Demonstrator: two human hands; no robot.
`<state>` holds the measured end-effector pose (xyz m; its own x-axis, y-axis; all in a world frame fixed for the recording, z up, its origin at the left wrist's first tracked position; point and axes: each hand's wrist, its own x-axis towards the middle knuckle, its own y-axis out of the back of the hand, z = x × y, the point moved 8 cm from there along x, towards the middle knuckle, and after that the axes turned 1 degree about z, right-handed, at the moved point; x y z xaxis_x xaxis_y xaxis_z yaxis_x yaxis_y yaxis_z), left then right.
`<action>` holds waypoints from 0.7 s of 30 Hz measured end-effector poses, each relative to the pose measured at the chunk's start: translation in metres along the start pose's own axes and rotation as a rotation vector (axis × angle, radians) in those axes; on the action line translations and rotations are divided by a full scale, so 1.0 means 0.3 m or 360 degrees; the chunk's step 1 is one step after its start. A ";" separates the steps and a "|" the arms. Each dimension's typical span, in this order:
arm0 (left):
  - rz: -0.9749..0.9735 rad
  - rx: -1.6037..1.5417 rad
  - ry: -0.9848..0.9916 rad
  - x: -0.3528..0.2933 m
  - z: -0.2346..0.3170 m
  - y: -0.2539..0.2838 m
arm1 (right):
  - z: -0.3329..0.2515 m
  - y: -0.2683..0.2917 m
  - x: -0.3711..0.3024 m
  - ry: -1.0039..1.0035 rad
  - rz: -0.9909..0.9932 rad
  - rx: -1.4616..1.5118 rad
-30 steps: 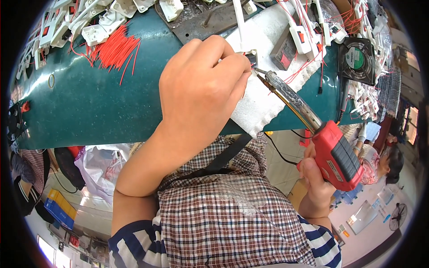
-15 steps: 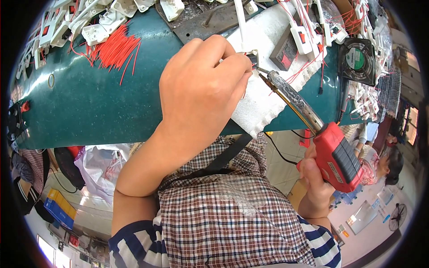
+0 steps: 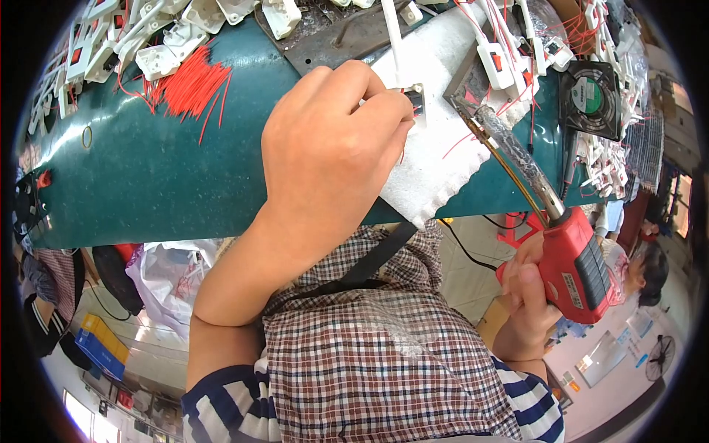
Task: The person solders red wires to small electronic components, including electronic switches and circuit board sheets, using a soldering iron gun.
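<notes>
A white plastic housing (image 3: 417, 97) with a dark part in it lies on a white foam sheet (image 3: 425, 181), a white cable running up from it. My left hand (image 3: 332, 140) rests over its left side, thumb and fingertips pinched together; what they grip is hidden behind the hand. In my right hand (image 3: 530, 292) is a red soldering gun (image 3: 580, 266) with a long metal barrel and a thin brass-coloured tube alongside. Its tip is right of the housing, apart from it, by the lower end of a dark block (image 3: 467, 77). A thin red wire lies below the tip.
A bundle of red wires (image 3: 196, 85) and many white housings (image 3: 159, 60) lie at the left back of the green table (image 3: 162, 170). A metal plate (image 3: 332, 48) stands behind my left hand. At right are a black fan (image 3: 591, 100) and white switches with red wires (image 3: 496, 66).
The soldering gun has moved right, its tip leaving the housing for the dark block. My left hand has stayed nearly still at the housing.
</notes>
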<state>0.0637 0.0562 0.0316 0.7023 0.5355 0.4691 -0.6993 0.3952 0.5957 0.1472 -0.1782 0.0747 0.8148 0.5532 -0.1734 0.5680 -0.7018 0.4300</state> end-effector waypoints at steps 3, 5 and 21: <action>-0.0004 0.0006 -0.0012 0.004 0.004 0.002 | -0.019 0.005 0.003 0.0137 0.0028 -0.0006; -0.0005 0.0012 -0.0023 0.005 0.007 0.002 | -0.013 0.010 0.002 0.0070 0.0105 0.0023; -0.0564 0.0578 -0.1034 0.185 0.133 -0.008 | -0.019 0.092 0.001 0.0296 0.0391 0.0264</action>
<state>0.1099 0.0552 0.0822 0.8884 -0.1579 0.4310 -0.4132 0.1338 0.9007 0.1625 -0.1949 0.0915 0.9031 0.4203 0.0881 0.3812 -0.8791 0.2862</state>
